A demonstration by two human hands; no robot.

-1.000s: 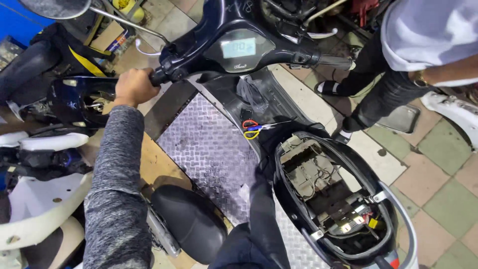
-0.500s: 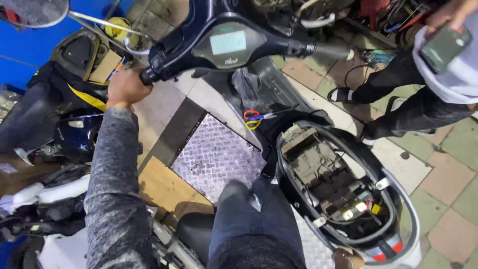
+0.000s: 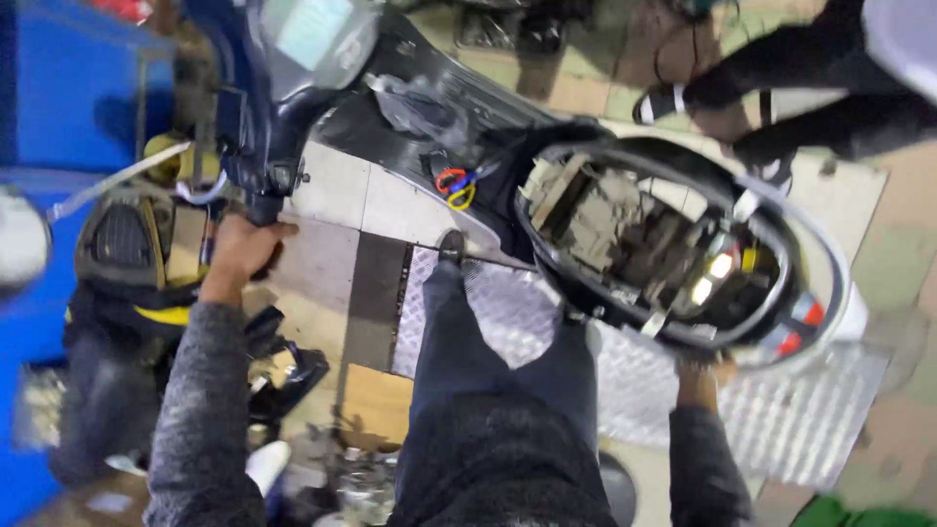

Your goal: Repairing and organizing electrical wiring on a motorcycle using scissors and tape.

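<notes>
Scooter point(image 3: 547, 185) now tilted, left hand point(image 3: 239, 249) gripping handlebar grip point(image 3: 262, 210) (right hand point(image 3: 698, 376) under rear rim).

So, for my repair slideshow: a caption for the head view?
Left hand grips scooter handlebar, right hand holds open rear body.

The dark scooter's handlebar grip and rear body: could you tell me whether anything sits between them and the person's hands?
Nothing visible does. The left hand already wraps the dark scooter's handlebar grip, and the right hand touches the open rear body's rim.
</notes>
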